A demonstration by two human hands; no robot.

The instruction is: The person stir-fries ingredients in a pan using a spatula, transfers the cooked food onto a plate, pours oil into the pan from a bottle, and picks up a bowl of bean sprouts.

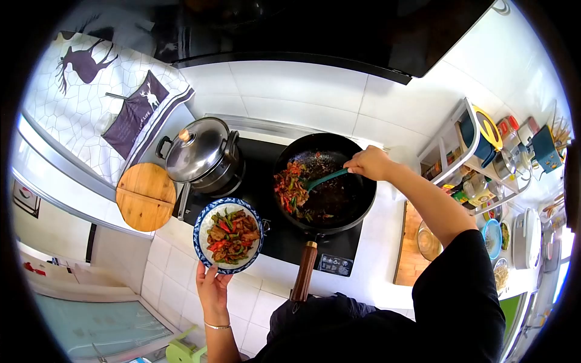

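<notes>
My left hand (212, 291) is closed on the near rim of a blue-and-white plate (200, 227), held beside the stove's left front. On the plate lies a heap of stir-fried food (231, 237) with red and green pepper pieces. In my right hand (369, 163) is the handle of a green spatula (330, 179). The spatula's head is in a black wok (345, 209), against more of the stir-fry (292, 187) gathered on the wok's left side. The wok's wooden handle (303, 272) points toward me.
A lidded steel pot (203, 154) stands left of the wok on the black cooktop (266, 145). Beyond it lies a round wooden board (145, 196). To the right are a cutting board (409, 242), a glass bowl (428, 242) and a spice rack (466, 139). A black hood (290, 36) hangs above.
</notes>
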